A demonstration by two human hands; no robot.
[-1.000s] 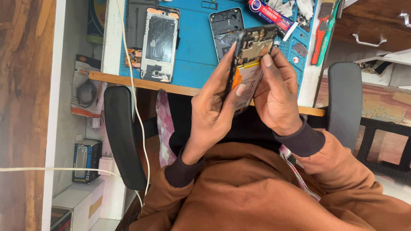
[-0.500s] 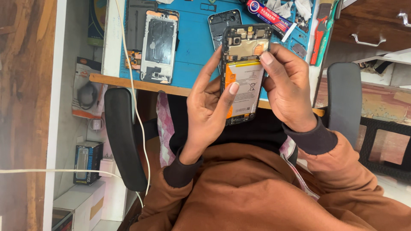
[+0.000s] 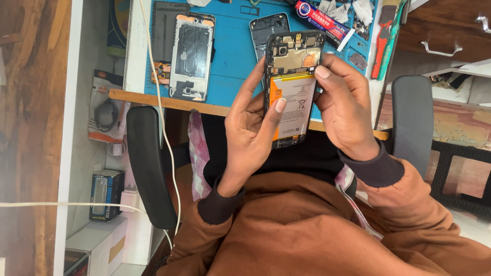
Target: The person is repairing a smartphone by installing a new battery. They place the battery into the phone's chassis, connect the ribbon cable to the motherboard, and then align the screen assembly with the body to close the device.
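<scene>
The person in the brown sweater is sitting in a black chair (image 3: 146,168) and holding an opened phone (image 3: 291,87) up above the lap, just in front of the near edge of the desk (image 3: 153,100). The phone's back is off, so its white and orange battery (image 3: 292,102) and the circuit board above it are showing. The left hand (image 3: 253,128) is cupping the phone's left side, its grip closed around the frame with the thumb lying across the battery. The right hand (image 3: 345,110) is clasping the right side, its grip likewise closed on the phone, with the forefinger resting on the edge near the battery's top corner.

Past the hands, a blue work mat (image 3: 232,56) is covering the desk. Near its front left corner a bare phone frame (image 3: 192,55) is lying flat, and a dark phone back (image 3: 267,25) is resting toward the middle, partly hidden behind the held phone. Further off, near the far right corner, a tube of glue (image 3: 322,23) is lying aslant, with red and green hand tools (image 3: 386,38) just beside the right edge. A white cable (image 3: 158,102) is hanging over the left end of the desk.
</scene>
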